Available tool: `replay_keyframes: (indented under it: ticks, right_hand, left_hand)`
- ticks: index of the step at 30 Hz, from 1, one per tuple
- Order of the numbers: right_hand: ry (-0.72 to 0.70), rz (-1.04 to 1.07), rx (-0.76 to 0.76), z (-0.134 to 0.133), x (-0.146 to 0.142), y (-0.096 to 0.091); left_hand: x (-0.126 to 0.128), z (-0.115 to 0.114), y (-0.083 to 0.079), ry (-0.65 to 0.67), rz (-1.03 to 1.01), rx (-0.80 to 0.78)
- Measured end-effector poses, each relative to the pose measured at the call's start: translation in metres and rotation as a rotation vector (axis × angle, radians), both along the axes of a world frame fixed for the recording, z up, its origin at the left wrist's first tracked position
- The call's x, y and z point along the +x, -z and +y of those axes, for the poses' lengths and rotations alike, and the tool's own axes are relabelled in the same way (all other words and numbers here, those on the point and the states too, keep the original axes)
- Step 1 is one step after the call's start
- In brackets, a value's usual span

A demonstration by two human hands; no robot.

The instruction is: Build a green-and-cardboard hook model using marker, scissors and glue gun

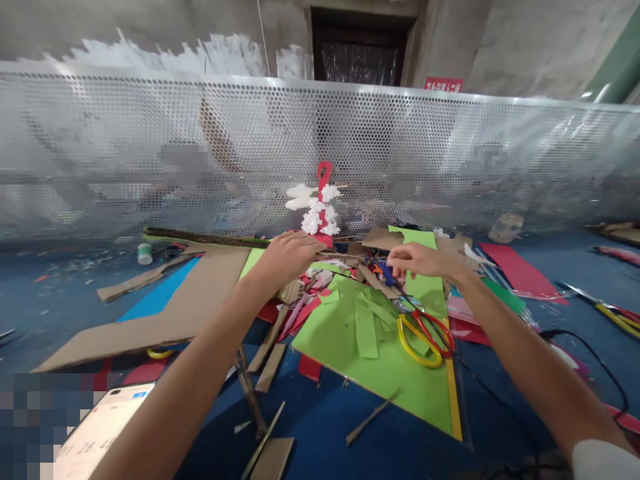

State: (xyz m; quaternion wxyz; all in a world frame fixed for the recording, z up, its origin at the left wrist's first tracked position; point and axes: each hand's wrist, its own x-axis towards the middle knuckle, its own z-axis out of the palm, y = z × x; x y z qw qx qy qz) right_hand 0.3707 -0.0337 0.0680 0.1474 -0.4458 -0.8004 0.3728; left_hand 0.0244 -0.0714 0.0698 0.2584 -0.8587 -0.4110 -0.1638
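Observation:
A red looped cut-out (324,175) stands upright with white flower-like clusters (312,220) along its stem. My left hand (295,252) reaches to its foot, fingers together and bent over the red base; the thumb is hidden. To the right, my right hand (417,260) has its fingers curled against a blue glue gun (386,272) with a black cord. Its grip is partly hidden. Just below lie scissors with red and yellow handles (423,339) on a light green sheet (325,347), among green paper strips (366,327).
A perforated metal panel (240,147) runs along the back. Cut brown cardboard (200,300) covers the left, over blue card (160,293). More scissors (615,317) and red card (523,270) lie right. A phone (103,427) is at the lower left, a clear jar (506,228) at the back.

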Motion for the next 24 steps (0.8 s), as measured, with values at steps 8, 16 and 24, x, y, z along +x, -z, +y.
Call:
replay_keyframes:
  ticks: [8, 16, 24]
  right_hand:
    - [0.285, -0.427, 0.161, 0.007, 0.006, 0.047]
    - [0.314, -0.364, 0.138, 0.036, -0.022, 0.067]
    - [0.391, 0.016, 0.283, 0.023, -0.015, 0.073]
  left_hand:
    - [0.0, -0.001, -0.004, -0.041, 0.061, -0.074]
    - [-0.004, -0.001, -0.005, -0.061, 0.071, -0.085]
    - [-0.002, 0.0, -0.001, -0.073, 0.107, -0.095]
